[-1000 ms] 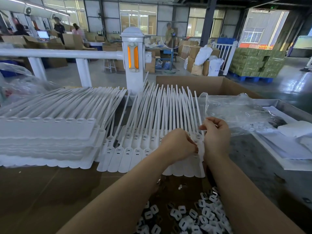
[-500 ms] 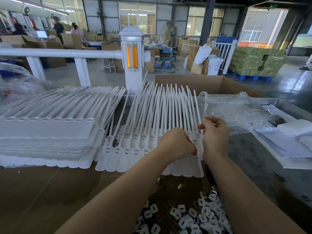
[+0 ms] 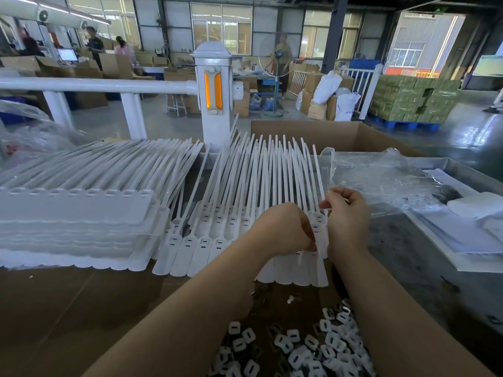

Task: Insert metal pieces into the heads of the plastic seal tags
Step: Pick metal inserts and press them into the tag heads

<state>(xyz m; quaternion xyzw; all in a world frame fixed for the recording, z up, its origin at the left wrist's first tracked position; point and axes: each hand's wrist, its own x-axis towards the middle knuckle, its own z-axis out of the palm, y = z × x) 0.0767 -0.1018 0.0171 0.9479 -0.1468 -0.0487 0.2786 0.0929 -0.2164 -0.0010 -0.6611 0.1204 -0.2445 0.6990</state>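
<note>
Both hands' fingers curl at mid-frame — left hand, right hand — pinching the rightmost seal tag head in the fanned row. Light, bendy plastic — best held at its stiff head; metal pieces sit lower centre.

The right hand has edged slightly up the tags.

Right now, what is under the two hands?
A row of white seal tags lies under the left hand and right hand; the tag heads beneath them are hidden.
</note>
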